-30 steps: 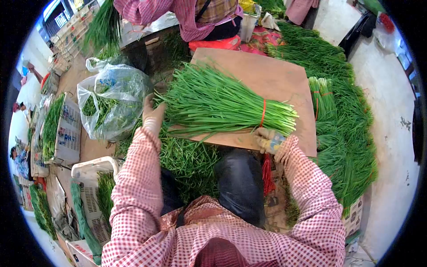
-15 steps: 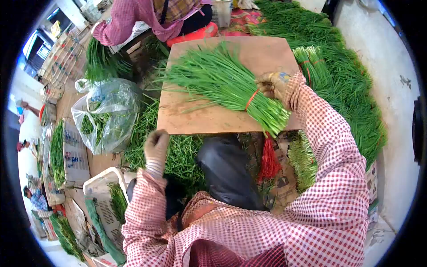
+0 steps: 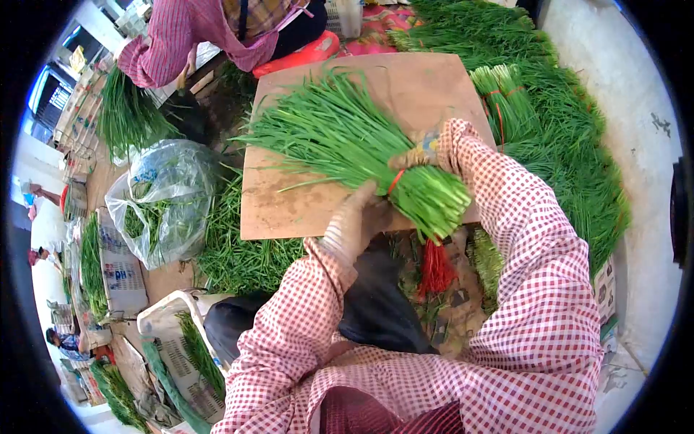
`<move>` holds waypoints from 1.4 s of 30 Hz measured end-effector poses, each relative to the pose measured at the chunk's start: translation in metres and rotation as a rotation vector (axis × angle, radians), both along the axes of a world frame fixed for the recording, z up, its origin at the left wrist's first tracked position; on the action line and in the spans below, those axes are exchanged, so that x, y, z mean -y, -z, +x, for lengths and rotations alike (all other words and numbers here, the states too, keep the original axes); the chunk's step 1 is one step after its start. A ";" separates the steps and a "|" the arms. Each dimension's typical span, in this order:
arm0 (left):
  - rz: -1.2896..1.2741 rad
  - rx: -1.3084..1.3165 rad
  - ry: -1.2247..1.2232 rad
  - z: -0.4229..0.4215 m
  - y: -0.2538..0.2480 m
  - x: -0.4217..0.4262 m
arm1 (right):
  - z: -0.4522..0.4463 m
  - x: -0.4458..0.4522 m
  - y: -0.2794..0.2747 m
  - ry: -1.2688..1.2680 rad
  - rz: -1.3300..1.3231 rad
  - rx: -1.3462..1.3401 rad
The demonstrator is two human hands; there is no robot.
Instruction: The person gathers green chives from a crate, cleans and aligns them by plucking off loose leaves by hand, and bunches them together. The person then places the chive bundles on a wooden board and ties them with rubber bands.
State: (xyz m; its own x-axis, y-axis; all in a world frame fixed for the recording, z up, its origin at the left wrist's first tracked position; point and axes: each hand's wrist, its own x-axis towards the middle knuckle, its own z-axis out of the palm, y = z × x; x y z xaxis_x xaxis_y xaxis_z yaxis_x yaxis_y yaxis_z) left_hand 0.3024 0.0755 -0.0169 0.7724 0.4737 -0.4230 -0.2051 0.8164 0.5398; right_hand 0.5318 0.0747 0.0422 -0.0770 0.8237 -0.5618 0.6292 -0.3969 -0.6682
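A thick bundle of garlic chives (image 3: 350, 130) lies slantwise on a brown board (image 3: 278, 213), its pale cut ends toward the lower right. A red band (image 3: 395, 181) circles it near those ends. My gloved right hand (image 3: 419, 153) is closed over the far side of the bundle, beside the band. From the near side my gloved left hand (image 3: 356, 217) grips it, thumb by the band; its fingers are partly hidden. A bunch of red ties (image 3: 436, 271) hangs below the board's near edge.
Banded chive bundles (image 3: 506, 101) and a long green heap (image 3: 571, 173) lie on the right. Loose chives (image 3: 249, 249), a clear plastic bag (image 3: 170, 195) and a white crate (image 3: 173, 362) are on the left. Another person (image 3: 170, 43) handles chives at the upper left.
My left hand has moved right from the board's near-left corner to the bundle. My right hand has shifted left and closed over it. The other person's arm and chives appear farther left.
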 end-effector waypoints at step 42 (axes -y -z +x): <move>0.671 -0.201 0.117 -0.079 -0.092 0.047 | -0.082 -0.029 -0.016 -0.371 0.650 0.609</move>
